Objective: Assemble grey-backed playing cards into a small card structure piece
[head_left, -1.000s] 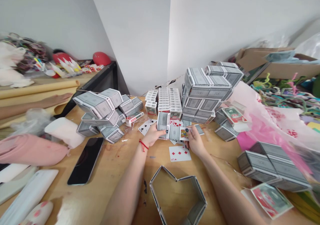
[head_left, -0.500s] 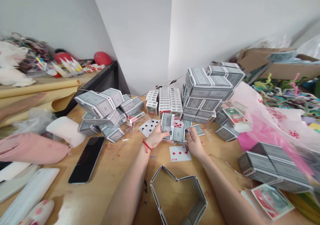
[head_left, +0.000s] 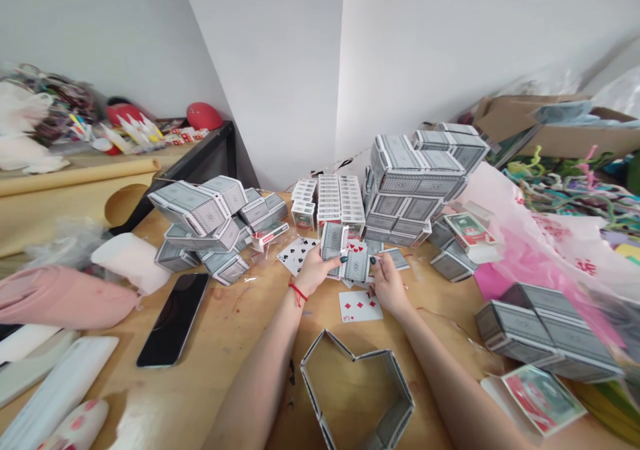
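Observation:
My left hand (head_left: pixel 313 271), with a red string bracelet at the wrist, grips a grey-backed playing card (head_left: pixel 332 239) between thumb and fingers. That card adjoins another grey-backed card (head_left: pixel 357 267), whose right edge is pinched by my right hand (head_left: pixel 389 285). Whether the two cards are joined I cannot tell. Behind them, more loose cards lie partly hidden. Face up just below my hands rests a three of diamonds (head_left: pixel 354 307). A five of spades (head_left: pixel 297 255) lies left of my left hand. Between my forearms stands a heart-shaped frame of cards (head_left: pixel 310 385).
Stacked card-built blocks stand at left (head_left: pixel 190 207) and right (head_left: pixel 417 170). Between them are rows of card boxes (head_left: pixel 329 200). A black phone (head_left: pixel 173 320) lies left of my forearm. More card blocks (head_left: pixel 547 337) and an opened card box (head_left: pixel 543 400) sit at right.
My left thumb and the card it holds have shifted very slightly upward. A blurred arm over the yellow paper at far left is gone. My right hand is nearly still.

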Tool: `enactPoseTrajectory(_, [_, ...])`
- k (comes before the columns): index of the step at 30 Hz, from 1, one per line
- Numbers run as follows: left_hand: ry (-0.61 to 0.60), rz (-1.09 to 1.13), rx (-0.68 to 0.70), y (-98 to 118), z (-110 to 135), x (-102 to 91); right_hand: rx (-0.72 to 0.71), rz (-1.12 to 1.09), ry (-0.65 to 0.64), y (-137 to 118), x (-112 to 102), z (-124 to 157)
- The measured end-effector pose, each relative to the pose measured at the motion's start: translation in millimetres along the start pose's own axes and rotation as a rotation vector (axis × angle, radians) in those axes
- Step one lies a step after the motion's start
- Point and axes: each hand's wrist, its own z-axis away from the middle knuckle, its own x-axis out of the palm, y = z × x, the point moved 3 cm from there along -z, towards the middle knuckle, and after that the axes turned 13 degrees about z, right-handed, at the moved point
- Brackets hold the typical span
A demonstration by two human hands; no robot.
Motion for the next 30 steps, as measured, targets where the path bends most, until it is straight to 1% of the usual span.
enactPoseTrajectory(3, [0.061,-0.021,0.032,-1.6,-0.3,0.1,-0.002,-0.020,0.013,2.2,-0.2,-0.7])
enactPoseTrajectory(6, [0.084,-0.036,0.034,-1.5,0.3,1.2,0.013,-0.031,0.005,4.4,0.5,-1.0])
enactPoseTrajectory(10, [0.072,-0.034,0.028,-0.4,0.9,2.3,0.019,0.003,0.009,6.7,0.3,-1.8])
enactPoseTrajectory(16, [0.056,-0.095,-0.025,-5.3,0.0,-1.0,0.008,0.081,0.006,5.6,-1.5,-2.2])
enactPoseTrajectory(20, [0.033,-0.113,-0.035,-6.4,0.0,-2.2,0.006,0.040,-0.010,5.2,-0.4,-1.6])
enactPoseTrajectory(25, [0.033,-0.085,-0.070,-5.1,1.4,-0.4,0.017,-0.046,-0.020,7.7,1.6,-1.9])
enactPoseTrajectory(30, [0.051,-0.086,-0.037,-6.1,2.0,-0.2,0.012,-0.047,-0.004,8.9,1.6,-1.4])
